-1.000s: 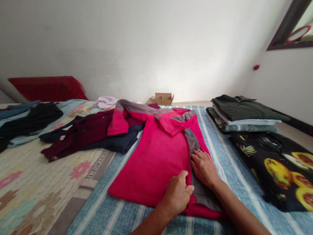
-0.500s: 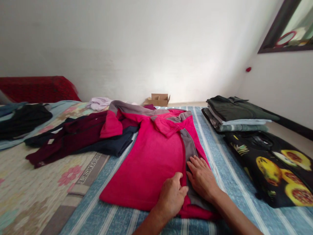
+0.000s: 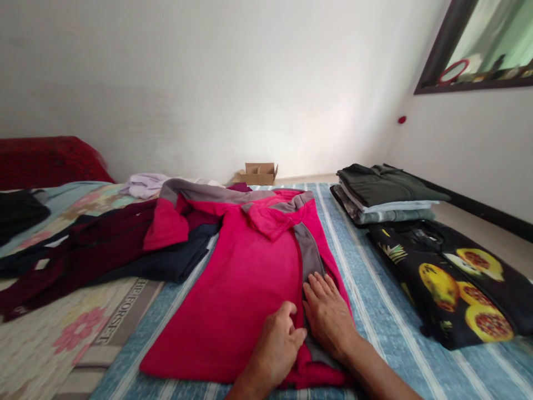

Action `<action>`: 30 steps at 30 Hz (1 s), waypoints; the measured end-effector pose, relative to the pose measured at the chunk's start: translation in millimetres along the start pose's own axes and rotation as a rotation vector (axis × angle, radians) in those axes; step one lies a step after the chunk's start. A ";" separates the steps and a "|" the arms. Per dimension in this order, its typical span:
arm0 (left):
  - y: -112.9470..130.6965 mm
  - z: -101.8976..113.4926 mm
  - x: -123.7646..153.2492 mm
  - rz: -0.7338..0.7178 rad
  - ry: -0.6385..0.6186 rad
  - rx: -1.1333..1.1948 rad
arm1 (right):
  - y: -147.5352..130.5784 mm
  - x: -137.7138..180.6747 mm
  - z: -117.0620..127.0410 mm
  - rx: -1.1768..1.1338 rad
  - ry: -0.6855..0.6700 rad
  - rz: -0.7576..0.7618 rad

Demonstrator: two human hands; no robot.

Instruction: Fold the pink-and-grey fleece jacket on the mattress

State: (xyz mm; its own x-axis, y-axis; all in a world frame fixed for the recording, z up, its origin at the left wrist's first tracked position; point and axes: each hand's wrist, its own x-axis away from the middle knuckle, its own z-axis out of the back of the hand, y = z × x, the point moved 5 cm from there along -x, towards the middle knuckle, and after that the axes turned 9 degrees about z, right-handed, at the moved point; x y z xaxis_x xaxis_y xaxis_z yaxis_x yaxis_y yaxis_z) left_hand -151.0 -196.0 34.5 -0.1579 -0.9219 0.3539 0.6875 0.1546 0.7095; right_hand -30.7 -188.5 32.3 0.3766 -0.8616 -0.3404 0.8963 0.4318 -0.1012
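Observation:
A pink shirt with grey panels (image 3: pixel 250 283) lies spread on the bed, its right side folded inward and one sleeve laid across the chest. Its other sleeve stretches left over darker clothes. My right hand (image 3: pixel 328 314) presses flat on the grey side panel, fingers stretched out. Beside it, my left hand (image 3: pixel 275 341) rests on the pink cloth near the panel's edge. Its thumb and forefinger are apart, while the other fingers are bent and partly hidden.
A maroon garment (image 3: pixel 100 250) and navy clothes (image 3: pixel 183 255) lie at left. On the right are a folded stack (image 3: pixel 387 191) and a black fruit-print garment (image 3: pixel 449 283). A cardboard box (image 3: pixel 260 174) stands by the wall. The striped blue sheet (image 3: pixel 366 289) lies beneath.
The view has turned slightly right, so the scene sits further left. Both hands stay on the shirt in nearly the same places.

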 end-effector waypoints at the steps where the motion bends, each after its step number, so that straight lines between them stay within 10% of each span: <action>1: 0.6 0.2 -0.1 -0.003 -0.003 0.006 | -0.1 0.3 -0.7 -0.001 -0.003 0.002; 13: 2.8 2.0 -3.9 -0.021 -0.051 0.100 | -20.1 9.0 8.8 -0.169 -0.069 0.015; 20: -3.4 11.6 -14.6 0.049 -0.448 0.058 | -26.7 17.1 5.6 -0.233 -0.032 0.033; 30: 50.5 31.9 -110.9 0.225 0.012 0.275 | -31.5 16.0 11.6 -0.237 0.025 0.024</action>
State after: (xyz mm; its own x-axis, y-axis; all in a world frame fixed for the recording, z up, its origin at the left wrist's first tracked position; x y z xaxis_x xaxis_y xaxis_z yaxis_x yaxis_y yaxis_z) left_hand -121.4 -74.7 50.5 -0.0148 -0.8578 0.5138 0.4875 0.4425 0.7527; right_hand -50.2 -218.9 40.9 0.3888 -0.8445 -0.3683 0.8058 0.5056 -0.3085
